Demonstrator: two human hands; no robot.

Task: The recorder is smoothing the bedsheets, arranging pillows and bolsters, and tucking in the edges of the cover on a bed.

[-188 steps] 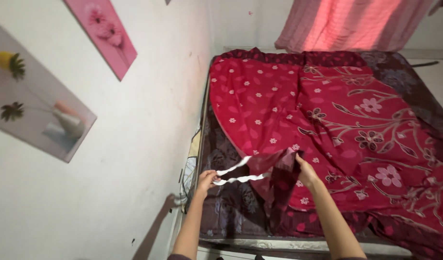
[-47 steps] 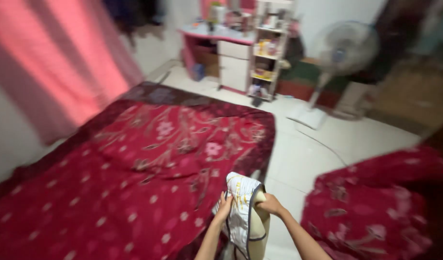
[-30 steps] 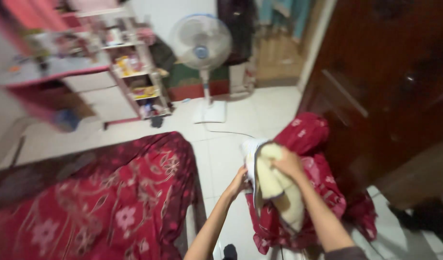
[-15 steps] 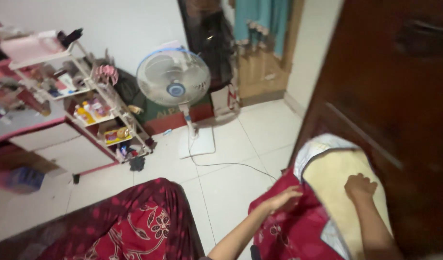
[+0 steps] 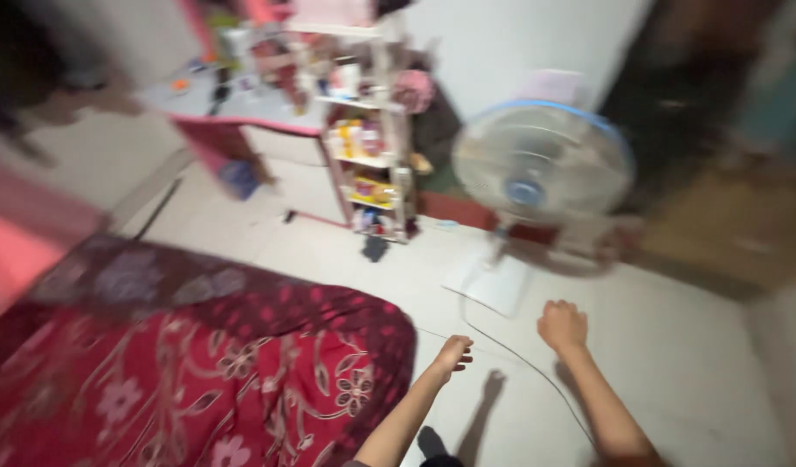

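Both hands are now empty: half a sec ago they were resting on the cream pillow and red cover by the dark wooden door at right, and that bundle isn't in view anymore; view is swinging back toward the bed, w/ heavy motion blur.

Left hand (image 5: pixel 454 354) is hanging over the pale tiled floor (image 5: pixel 675 363), fingers loosely curled, gripping nothing, just beside the near-right corner of the red floral bedspread w/ dark maroon border (image 5: pixel 242 372). Right hand (image 5: pixel 561 324) is hovering further right and slightly farther away, curled into a loose fist, also gripping nothing. Both forearms are reaching in from the bottom edge, well apart from each other; their shadows are falling on the tiles between them.

Thin dark power cord (image 5: pixel 519 363) is running across the floor between the two hands, passing near the right wrist and leading toward the white square base of the white standing fan w/ blue-rimmed round grille (image 5: pixel 541 164), which is standing upright far-right of the hands.

Bed is filling the near-left of the scene. Far centre, a white open shelf rack (image 5: pixel 368 147) is holding small bottles and boxes, too blurred to tell apart. Left of it, a pink-edged table (image 5: pixel 234 108) is standing against the white wall. Far right is dark and brownish, too smeared to make out.
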